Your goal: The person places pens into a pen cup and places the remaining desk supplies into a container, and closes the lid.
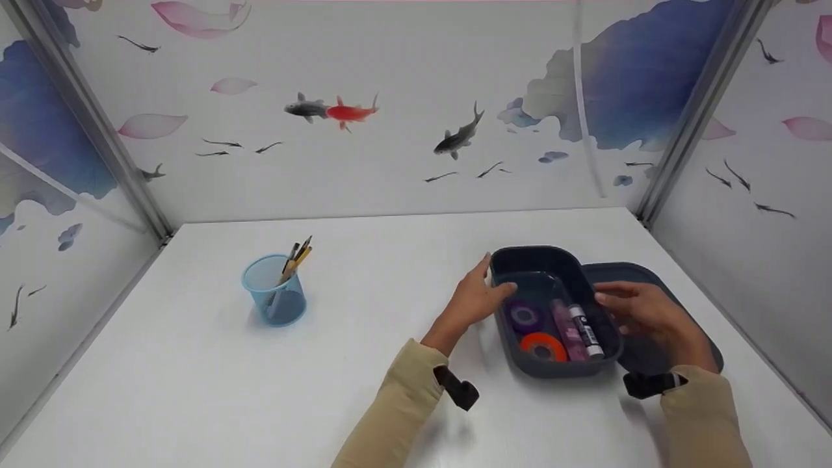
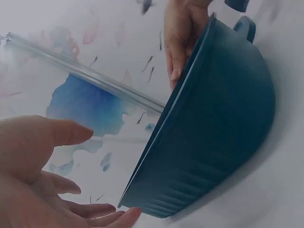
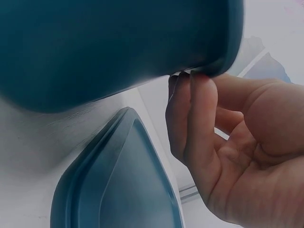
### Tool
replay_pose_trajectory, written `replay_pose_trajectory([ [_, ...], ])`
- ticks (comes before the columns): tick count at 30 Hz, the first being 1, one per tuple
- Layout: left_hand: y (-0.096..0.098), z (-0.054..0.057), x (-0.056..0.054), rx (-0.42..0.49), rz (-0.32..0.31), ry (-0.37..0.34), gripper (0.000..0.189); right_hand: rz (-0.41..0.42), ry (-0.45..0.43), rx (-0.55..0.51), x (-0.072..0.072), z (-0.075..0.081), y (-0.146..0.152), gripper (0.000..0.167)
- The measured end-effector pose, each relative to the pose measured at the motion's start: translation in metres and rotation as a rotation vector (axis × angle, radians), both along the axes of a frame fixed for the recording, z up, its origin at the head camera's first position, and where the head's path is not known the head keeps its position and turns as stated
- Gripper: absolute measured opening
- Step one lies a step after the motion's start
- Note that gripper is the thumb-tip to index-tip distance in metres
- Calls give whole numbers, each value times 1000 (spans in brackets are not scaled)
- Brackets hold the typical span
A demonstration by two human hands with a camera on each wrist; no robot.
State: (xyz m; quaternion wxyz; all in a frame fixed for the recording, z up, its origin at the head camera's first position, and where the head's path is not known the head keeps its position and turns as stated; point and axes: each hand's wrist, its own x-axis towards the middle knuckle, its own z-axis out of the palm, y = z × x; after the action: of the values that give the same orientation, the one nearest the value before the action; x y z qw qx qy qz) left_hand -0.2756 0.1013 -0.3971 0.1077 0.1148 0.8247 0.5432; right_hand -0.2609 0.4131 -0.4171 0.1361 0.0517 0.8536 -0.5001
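Observation:
A dark blue-grey box (image 1: pixel 526 367) stands between the two hands. Inside lie a purple tape roll (image 1: pixel 524 316), an orange tape roll (image 1: pixel 543 346), a pink stick-shaped item (image 1: pixel 568 330) and a white tube like a glue stick (image 1: pixel 586 331). My left hand (image 1: pixel 478 296) is at the box's left side, fingers spread; in the left wrist view its fingertips (image 2: pixel 133 214) reach the box's edge. At the right side, my right hand (image 1: pixel 640 312) pinches the box's rim, with bent fingers (image 3: pixel 202 109) against its edge. The box's lid (image 1: pixel 650 279) lies partly under that hand.
A light blue pen cup (image 1: pixel 276 296) with several pencils (image 1: pixel 298 260) leaning in it stands on the left of the white table (image 1: pixel 364 390). Printed panels (image 1: pixel 390 58) with fish and petals enclose the back and sides.

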Motion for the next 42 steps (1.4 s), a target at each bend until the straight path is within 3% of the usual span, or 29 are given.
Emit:
replay_pose_trajectory([
  [4,0,-8,6,148,2,-122,73,-8,2,-7,-1,0,-1,76],
  [7,4,-15,7,268,46,-214,68,-5,5,-12,-1,0,-2,76],
  [11,6,-20,6,343,109,-283,65,-4,1,-19,-1,0,-3,76],
  [17,6,-23,6,362,151,-311,69,-7,5,-5,-1,0,-3,77],
  [31,3,-37,3,471,127,-406,64,16,15,-17,-3,-4,-2,75],
  [42,5,-40,2,478,139,-460,52,17,10,25,1,1,-1,80],
])
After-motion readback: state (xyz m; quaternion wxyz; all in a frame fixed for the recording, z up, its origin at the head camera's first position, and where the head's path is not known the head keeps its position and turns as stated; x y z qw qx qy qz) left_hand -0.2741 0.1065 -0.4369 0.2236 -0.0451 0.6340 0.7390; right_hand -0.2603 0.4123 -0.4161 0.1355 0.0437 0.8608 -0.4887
